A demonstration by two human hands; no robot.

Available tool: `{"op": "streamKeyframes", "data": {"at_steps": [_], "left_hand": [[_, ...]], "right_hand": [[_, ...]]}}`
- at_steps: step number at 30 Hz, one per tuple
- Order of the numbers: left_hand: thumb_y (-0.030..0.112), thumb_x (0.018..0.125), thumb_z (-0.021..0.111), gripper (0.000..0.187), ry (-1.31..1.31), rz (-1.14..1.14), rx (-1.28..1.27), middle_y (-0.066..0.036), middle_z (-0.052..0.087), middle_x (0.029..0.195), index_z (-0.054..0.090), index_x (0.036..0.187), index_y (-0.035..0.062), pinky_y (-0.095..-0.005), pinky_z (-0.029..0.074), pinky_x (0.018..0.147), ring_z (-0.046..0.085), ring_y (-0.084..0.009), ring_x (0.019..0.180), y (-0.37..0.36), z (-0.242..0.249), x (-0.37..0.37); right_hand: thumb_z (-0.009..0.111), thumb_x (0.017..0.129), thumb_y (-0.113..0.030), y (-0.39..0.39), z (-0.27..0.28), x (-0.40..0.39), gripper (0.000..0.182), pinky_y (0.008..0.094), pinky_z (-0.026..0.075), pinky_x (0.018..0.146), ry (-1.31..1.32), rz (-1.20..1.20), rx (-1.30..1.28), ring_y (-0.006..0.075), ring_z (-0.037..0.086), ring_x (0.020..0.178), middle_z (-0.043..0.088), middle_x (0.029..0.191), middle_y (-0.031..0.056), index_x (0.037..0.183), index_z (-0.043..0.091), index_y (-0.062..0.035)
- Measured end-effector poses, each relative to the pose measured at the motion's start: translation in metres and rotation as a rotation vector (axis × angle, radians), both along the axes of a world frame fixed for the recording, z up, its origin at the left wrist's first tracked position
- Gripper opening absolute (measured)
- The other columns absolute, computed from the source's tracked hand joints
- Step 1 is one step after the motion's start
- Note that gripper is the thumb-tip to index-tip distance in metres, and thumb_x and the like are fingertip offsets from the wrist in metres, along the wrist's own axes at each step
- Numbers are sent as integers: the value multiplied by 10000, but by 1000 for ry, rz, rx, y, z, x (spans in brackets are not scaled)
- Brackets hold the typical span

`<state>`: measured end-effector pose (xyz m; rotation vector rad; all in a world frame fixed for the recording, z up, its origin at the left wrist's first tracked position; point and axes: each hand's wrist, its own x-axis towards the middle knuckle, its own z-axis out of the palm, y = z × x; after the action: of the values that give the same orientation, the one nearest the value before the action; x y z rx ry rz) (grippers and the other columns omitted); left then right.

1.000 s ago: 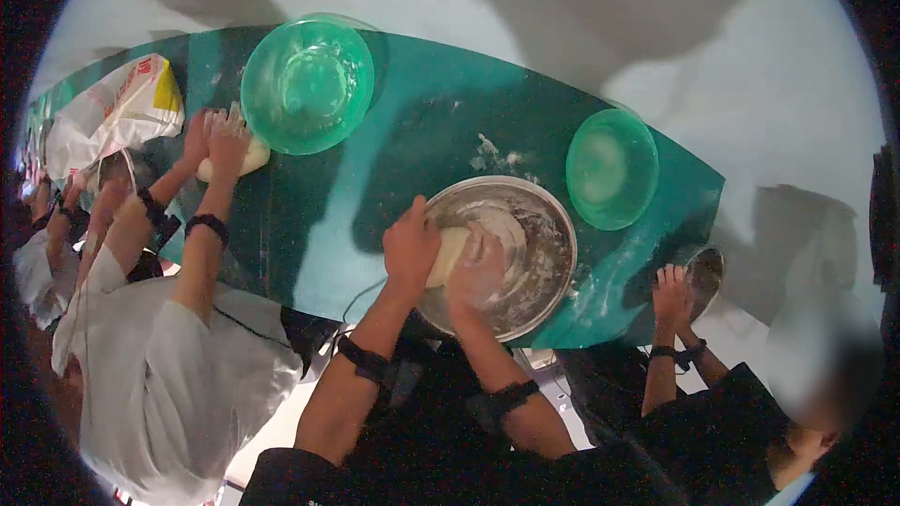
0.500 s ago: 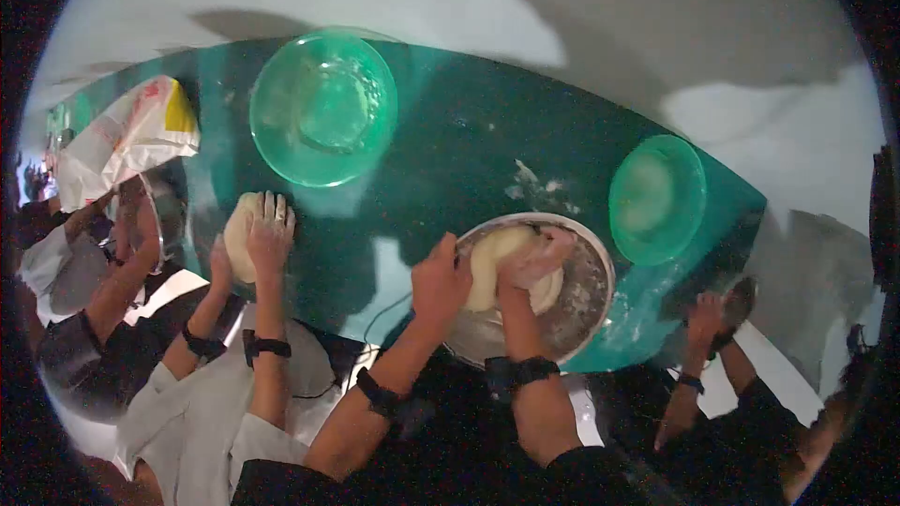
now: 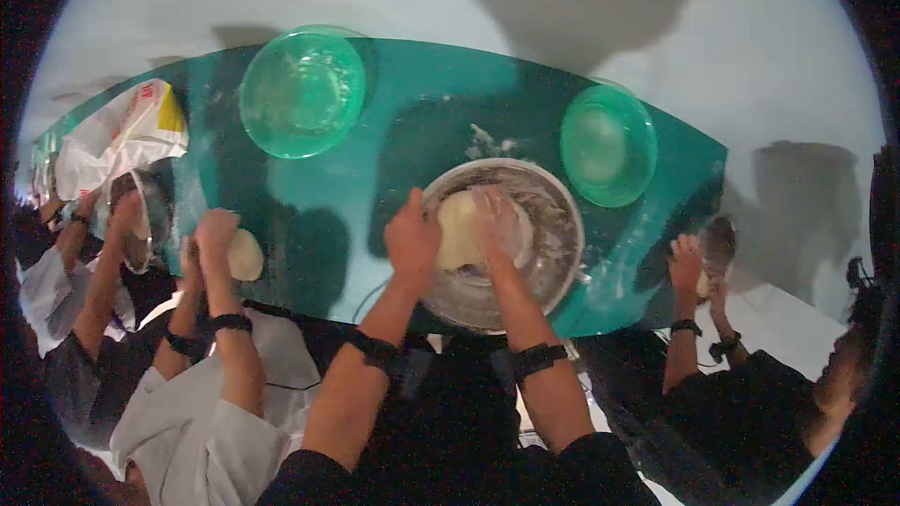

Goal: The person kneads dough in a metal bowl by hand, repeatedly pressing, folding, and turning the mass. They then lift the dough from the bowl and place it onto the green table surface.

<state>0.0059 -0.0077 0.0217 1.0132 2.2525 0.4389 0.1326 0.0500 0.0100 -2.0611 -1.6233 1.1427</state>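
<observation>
A metal bowl (image 3: 560, 225) with floury smears on its inner wall sits at the near edge of the green table. Inside it lies a pale lump of dough (image 3: 457, 230). My left hand (image 3: 412, 236) is closed on the bowl's left rim. Bent over the top of the dough, my right hand (image 3: 502, 225) grips and presses it, its fingers partly blurred. Both wrists wear black bands.
Two green translucent bowls (image 3: 302, 94) (image 3: 607, 145) stand beyond mine. A white and yellow bag (image 3: 127, 136) lies at the far left. Left, a co-worker's hands work a dough piece (image 3: 245, 255); another co-worker's hands (image 3: 686, 262) are at the right. Flour marks the table (image 3: 403, 112).
The dough has gone from a folded, elongated shape to a rounder lump under my right hand. My left hand stays at the rim. The view has shifted, and the left co-worker's hands have moved off their dough's top.
</observation>
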Motion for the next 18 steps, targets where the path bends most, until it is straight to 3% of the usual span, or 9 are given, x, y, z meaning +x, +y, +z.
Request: {"op": "streamKeyframes", "data": {"at_steps": [2, 3, 5, 7, 10, 13, 15, 18], "left_hand": [[216, 901, 660, 303, 29, -9, 55, -217, 720, 963, 571, 1161, 88, -564, 529, 738, 687, -451, 858, -4, -3, -5], [199, 890, 671, 312, 4, 3, 49, -225, 720, 977, 568, 1161, 83, -570, 528, 755, 687, -452, 869, -3, -4, -5], [180, 884, 674, 313, -13, 24, 67, -225, 720, 986, 564, 1157, 75, -565, 530, 757, 687, -452, 876, -3, 4, -4], [167, 879, 677, 311, -34, 28, 68, -227, 717, 993, 562, 1149, 66, -561, 531, 756, 687, -452, 878, -6, 7, -7], [158, 875, 678, 302, -57, 16, 74, -234, 712, 993, 562, 1135, 57, -558, 532, 749, 686, -453, 871, -7, 2, -10], [160, 877, 672, 292, -56, 29, 134, -238, 706, 972, 561, 1127, 57, -555, 532, 738, 683, -456, 856, -9, -8, -7], [163, 880, 666, 281, -78, 37, 139, -238, 700, 953, 557, 1118, 60, -553, 532, 725, 681, -456, 844, -10, -14, -9], [175, 885, 660, 264, -69, 53, 47, -232, 698, 947, 550, 1095, 59, -547, 534, 708, 678, -452, 834, -9, -16, -12]], "right_hand": [[692, 932, -357, 20, 35, 14, 298, 427, 529, 882, 90, 5, -221, 347, 705, 929, 743, 920, 155, 914, 758, -66], [688, 933, -358, 25, 13, 31, 308, 430, 529, 876, 160, 12, -357, 350, 703, 907, 740, 900, 162, 884, 759, -62], [677, 939, -344, 23, 11, 38, 300, 435, 521, 883, 70, 120, -362, 355, 692, 896, 731, 895, 165, 890, 752, -58], [664, 947, -316, 2, 31, 16, 268, 440, 505, 910, -226, 321, -100, 360, 674, 921, 716, 925, 158, 962, 735, -58], [710, 868, -461, -17, 2, 6, 452, 471, 473, 859, 80, 105, 371, 361, 625, 940, 675, 996, 168, 968, 684, -21], [706, 877, -309, -50, 26, 8, 364, 487, 455, 978, 68, 150, 314, 386, 601, 1058, 652, 1072, 152, 1147, 621, -81], [660, 871, -270, -67, 15, 2, 243, 482, 460, 870, 13, 256, 607, 374, 597, 944, 638, 979, 163, 1014, 645, -74], [668, 844, -269, -82, 6, -9, 207, 521, 473, 861, -36, 397, 755, 382, 615, 932, 639, 999, 158, 957, 646, -97]]}}
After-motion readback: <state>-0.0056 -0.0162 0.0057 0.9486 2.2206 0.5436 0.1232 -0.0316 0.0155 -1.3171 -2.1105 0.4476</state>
